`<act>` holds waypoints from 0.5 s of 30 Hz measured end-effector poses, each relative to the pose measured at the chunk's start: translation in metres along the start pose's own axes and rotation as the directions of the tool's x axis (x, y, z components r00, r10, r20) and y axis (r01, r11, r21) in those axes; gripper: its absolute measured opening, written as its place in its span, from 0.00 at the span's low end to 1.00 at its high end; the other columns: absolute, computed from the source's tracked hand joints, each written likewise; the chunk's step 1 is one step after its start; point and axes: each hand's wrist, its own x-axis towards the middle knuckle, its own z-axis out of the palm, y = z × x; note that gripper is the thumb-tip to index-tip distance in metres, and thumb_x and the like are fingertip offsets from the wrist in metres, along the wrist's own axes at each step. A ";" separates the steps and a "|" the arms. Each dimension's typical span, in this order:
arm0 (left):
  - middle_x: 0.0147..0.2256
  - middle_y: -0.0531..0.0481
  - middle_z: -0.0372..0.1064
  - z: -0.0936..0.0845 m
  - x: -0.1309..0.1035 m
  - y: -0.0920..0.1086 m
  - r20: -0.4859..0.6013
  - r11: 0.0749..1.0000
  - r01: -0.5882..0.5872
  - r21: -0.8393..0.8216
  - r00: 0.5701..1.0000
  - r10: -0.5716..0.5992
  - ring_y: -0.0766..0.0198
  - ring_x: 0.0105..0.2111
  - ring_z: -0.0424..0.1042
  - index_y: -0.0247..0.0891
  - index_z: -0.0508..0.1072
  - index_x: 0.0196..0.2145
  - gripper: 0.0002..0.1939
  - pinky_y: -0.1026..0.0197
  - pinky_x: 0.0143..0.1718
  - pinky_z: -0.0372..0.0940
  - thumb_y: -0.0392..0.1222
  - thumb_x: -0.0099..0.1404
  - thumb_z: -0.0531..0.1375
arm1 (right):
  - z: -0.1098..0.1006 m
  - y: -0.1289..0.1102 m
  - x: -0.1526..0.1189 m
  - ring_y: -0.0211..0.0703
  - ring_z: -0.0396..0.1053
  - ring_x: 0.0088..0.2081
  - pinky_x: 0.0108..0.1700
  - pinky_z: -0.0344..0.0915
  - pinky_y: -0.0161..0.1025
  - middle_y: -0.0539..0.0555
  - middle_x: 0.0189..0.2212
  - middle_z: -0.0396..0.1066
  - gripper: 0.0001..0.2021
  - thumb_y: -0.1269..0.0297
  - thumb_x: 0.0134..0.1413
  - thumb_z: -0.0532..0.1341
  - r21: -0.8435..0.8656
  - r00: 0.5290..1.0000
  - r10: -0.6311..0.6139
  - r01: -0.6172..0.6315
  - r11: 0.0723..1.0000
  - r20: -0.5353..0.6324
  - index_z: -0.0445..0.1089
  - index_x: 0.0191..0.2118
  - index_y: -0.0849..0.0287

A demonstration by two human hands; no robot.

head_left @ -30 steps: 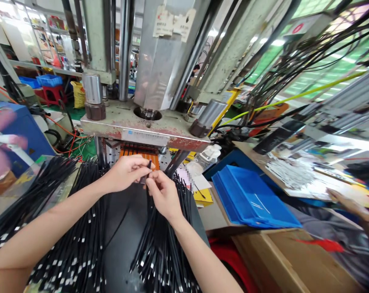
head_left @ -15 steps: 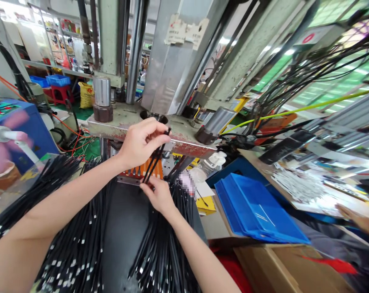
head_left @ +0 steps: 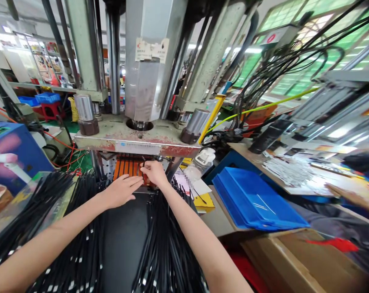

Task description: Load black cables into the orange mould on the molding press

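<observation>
An orange slotted fixture (head_left: 127,169) with dark strips across it sits under the press plate (head_left: 135,143). My right hand (head_left: 155,171) is at its right side, thumb and fingers pinched on a thin black cable (head_left: 143,159), most of which the hand hides. In front of the fixture's near edge my left hand (head_left: 121,191) lies flat with fingers stretched out, holding nothing. A bundle of black cables (head_left: 169,244) with silvery ends rests below my right forearm. Another cable bundle (head_left: 80,244) lies beneath my left forearm, on the dark work surface (head_left: 123,244).
The press ram (head_left: 144,85) stands above the plate, between steel posts. To the right are a clear plastic bottle (head_left: 202,162), stacked blue trays (head_left: 257,199) and a cardboard box (head_left: 294,256). A pink fan (head_left: 4,154) is at far left. A co-worker's hand (head_left: 346,195) shows at far right.
Both hands have lowered; the left came down from holding up black cables and opened flat. The right moved forward onto the fixture. The camera view has shifted.
</observation>
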 end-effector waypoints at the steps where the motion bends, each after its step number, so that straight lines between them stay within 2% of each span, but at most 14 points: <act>1: 0.63 0.42 0.56 -0.001 0.000 0.000 0.026 1.000 0.009 0.004 1.000 -0.009 0.54 0.62 0.57 0.38 0.56 0.63 0.31 0.49 0.63 0.48 0.44 0.65 0.60 | -0.001 0.001 -0.001 0.38 0.71 0.28 0.37 0.63 0.33 0.49 0.25 0.75 0.04 0.73 0.48 0.63 -0.021 1.000 -0.017 0.017 1.000 0.018 0.75 0.29 0.58; 3: 0.64 0.42 0.53 -0.006 0.001 0.000 0.070 1.000 0.030 -0.008 0.997 -0.029 0.54 0.63 0.55 0.39 0.54 0.64 0.33 0.47 0.64 0.44 0.50 0.66 0.57 | -0.003 0.002 -0.002 0.39 0.72 0.30 0.39 0.64 0.34 0.50 0.29 0.77 0.06 0.74 0.47 0.64 -0.069 0.999 -0.024 0.026 0.997 0.040 0.76 0.31 0.57; 5: 0.65 0.42 0.50 -0.012 0.003 -0.001 0.120 0.999 0.036 -0.030 0.992 -0.032 0.55 0.64 0.52 0.39 0.51 0.65 0.35 0.45 0.65 0.39 0.55 0.67 0.54 | -0.003 0.003 0.001 0.39 0.71 0.31 0.39 0.64 0.34 0.49 0.29 0.76 0.06 0.73 0.46 0.65 -0.096 0.999 0.008 -0.003 0.995 0.046 0.77 0.31 0.57; 9: 0.66 0.42 0.46 -0.017 0.009 -0.005 0.194 0.997 0.045 -0.061 0.980 -0.033 0.57 0.66 0.48 0.39 0.49 0.66 0.35 0.43 0.66 0.28 0.60 0.68 0.47 | -0.002 0.005 0.015 0.40 0.71 0.33 0.40 0.62 0.34 0.49 0.29 0.76 0.04 0.68 0.48 0.66 -0.160 0.994 0.098 -0.091 0.983 0.037 0.77 0.33 0.56; 12: 0.66 0.44 0.48 -0.016 0.027 -0.013 0.203 0.989 0.132 -0.068 0.972 -0.116 0.59 0.66 0.49 0.42 0.50 0.66 0.31 0.40 0.64 0.20 0.58 0.71 0.40 | 0.001 0.006 0.023 0.43 0.72 0.37 0.42 0.62 0.36 0.53 0.33 0.77 0.05 0.65 0.52 0.63 -0.274 0.981 0.175 -0.191 0.942 -0.083 0.76 0.35 0.56; 15: 0.66 0.47 0.46 -0.012 0.055 -0.031 0.255 0.964 0.254 -0.077 0.940 -0.227 0.57 0.66 0.48 0.43 0.52 0.65 0.29 0.37 0.63 0.22 0.54 0.72 0.36 | 0.003 0.005 0.016 0.46 0.72 0.41 0.44 0.61 0.39 0.57 0.38 0.76 0.08 0.67 0.56 0.59 -0.338 0.969 0.169 -0.222 0.915 -0.178 0.76 0.38 0.57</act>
